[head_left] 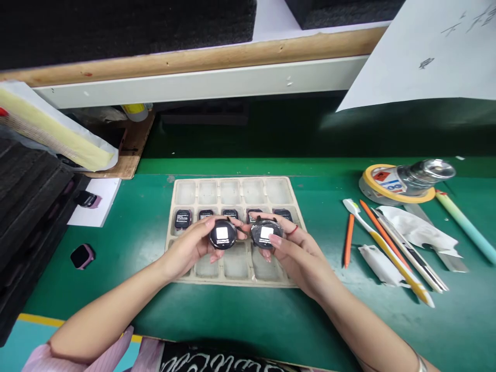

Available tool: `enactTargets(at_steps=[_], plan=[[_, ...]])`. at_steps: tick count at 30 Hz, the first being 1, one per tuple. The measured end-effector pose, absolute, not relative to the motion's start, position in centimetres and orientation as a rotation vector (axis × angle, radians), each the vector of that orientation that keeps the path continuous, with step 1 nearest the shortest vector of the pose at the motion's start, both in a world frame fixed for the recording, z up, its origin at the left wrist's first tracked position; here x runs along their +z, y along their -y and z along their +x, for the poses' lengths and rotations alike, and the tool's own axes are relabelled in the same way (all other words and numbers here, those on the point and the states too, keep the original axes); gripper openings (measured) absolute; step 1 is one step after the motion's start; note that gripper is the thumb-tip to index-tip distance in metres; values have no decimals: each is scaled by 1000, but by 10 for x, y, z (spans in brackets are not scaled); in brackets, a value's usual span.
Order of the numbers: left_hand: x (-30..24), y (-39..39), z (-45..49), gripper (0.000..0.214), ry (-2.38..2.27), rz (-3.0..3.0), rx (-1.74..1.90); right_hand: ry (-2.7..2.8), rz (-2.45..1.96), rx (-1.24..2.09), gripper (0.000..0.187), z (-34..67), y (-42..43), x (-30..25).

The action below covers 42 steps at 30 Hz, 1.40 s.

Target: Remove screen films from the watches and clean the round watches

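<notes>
Over the centre of the moulded pulp tray, both forearms converge from 7 and 5 o'clock, wrists low. Left hand: thumb and fingertips pinch the left round watch body by its rim, face up. Right hand: identical pinch on the right round watch body. Both bodies sit side by side, close together, above the tray's third row. The second row holds five square watch bodies, one per pocket. Tray: beige, matt, fibrous, with rectangular pockets. Round bodies: black, glossy, each bearing a white square label. At 3 o'clock lie a toothbrush and an orange pen; at 9 o'clock, a pink watch body.
</notes>
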<state>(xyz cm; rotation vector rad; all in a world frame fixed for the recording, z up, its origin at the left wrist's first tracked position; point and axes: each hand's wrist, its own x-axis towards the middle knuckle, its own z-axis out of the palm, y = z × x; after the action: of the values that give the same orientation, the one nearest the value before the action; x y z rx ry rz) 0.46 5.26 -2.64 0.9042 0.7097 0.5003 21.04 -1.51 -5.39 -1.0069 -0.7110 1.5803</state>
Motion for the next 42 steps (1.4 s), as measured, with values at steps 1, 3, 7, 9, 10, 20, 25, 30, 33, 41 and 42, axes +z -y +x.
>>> enactTargets(at_steps=[1,3,7,9,10,20,25,30,33,41,42], plan=[[-29,-53,4,44,-710,921,503,715,-1037,1554,35,210,15,-57],[-33,-52,4,41,-728,967,504,728,-1078,1531,35,210,16,-60],[-38,-51,3,43,-710,1009,489,778,-1089,1518,41,211,18,-62],[-39,-51,3,43,-720,1028,488,790,-1099,1523,41,211,18,-62],[-39,-51,3,43,-734,1041,490,790,-1107,1530,40,211,18,-62],[-40,-50,3,42,-765,1056,458,727,-1140,1583,40,207,15,-52],[-39,-50,4,41,-777,1010,429,688,-1117,1618,39,207,15,-52],[-37,-51,5,41,-796,968,440,570,-1063,1684,33,206,14,-49],[-35,-51,7,40,-802,945,437,531,-1062,1696,32,205,13,-47],[-36,-50,6,43,-797,968,422,545,-1070,1685,33,205,14,-49],[-37,-50,6,43,-797,975,420,550,-1070,1687,33,205,14,-49]])
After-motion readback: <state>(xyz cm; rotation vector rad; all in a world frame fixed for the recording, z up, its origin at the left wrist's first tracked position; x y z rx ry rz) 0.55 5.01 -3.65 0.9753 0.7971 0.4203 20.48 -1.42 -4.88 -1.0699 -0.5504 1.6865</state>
